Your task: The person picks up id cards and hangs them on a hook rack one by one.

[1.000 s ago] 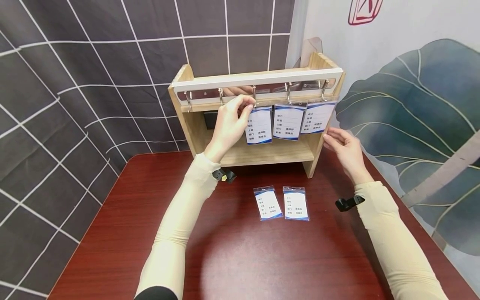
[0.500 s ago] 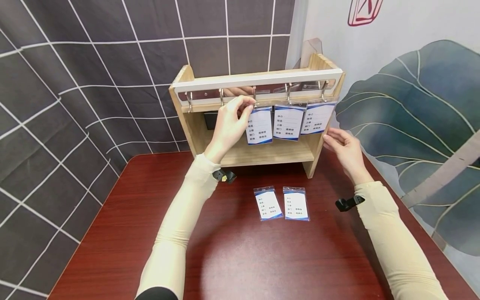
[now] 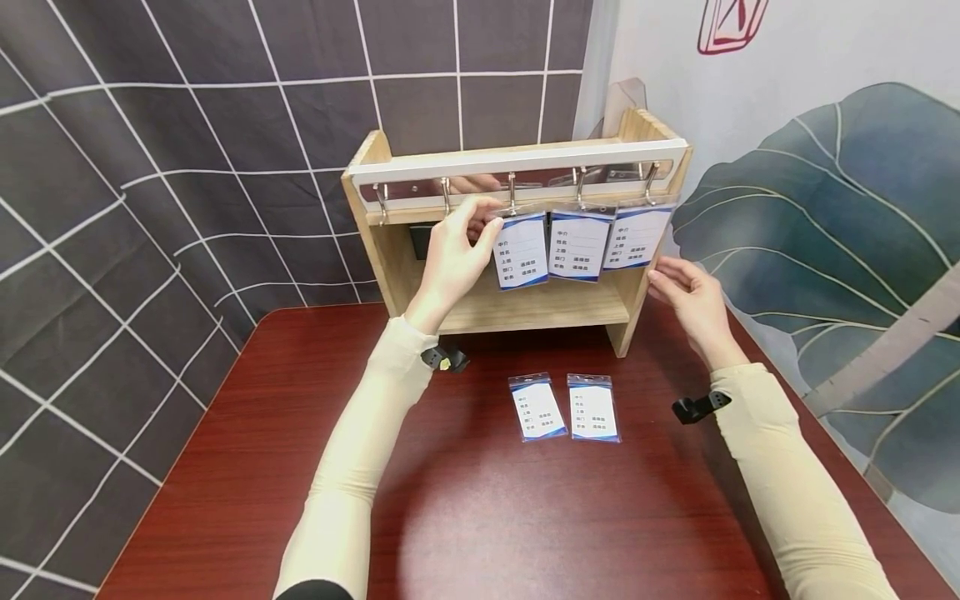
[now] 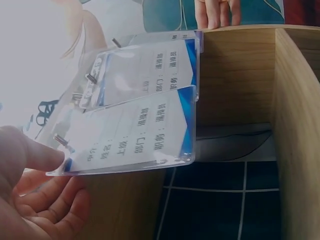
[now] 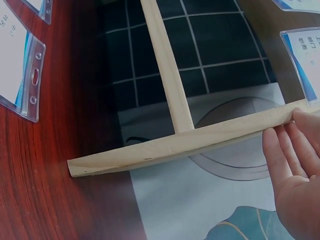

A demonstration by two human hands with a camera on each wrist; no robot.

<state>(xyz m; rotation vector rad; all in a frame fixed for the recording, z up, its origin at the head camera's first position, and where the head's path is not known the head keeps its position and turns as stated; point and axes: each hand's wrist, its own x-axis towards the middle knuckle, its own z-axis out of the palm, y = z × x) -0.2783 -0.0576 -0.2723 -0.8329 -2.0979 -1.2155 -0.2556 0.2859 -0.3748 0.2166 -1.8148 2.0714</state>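
My left hand (image 3: 456,254) pinches the upper left corner of a clear plastic badge holder (image 3: 522,252) at the middle hook (image 3: 512,193) of the shelf. In the left wrist view the thumb lies on top of this badge holder (image 4: 137,132), the other fingers curled below. Two more badge holders hang to its right, a middle one (image 3: 579,244) and an outer one (image 3: 637,237). My right hand (image 3: 693,302) grips the right side board of the wooden shelf; the right wrist view shows thumb and fingers at the board's edge (image 5: 170,142).
Two badge holders, a left one (image 3: 537,408) and a right one (image 3: 592,408), lie on the red-brown table (image 3: 300,467) before the shelf. The two left hooks (image 3: 381,204) hold nothing. A dark tiled-pattern cloth (image 3: 300,125) hangs behind.
The badge holder in my left hand has tilted slightly, its right side a little higher. My left fingers have shifted slightly at its corner. The right hand keeps its grip.
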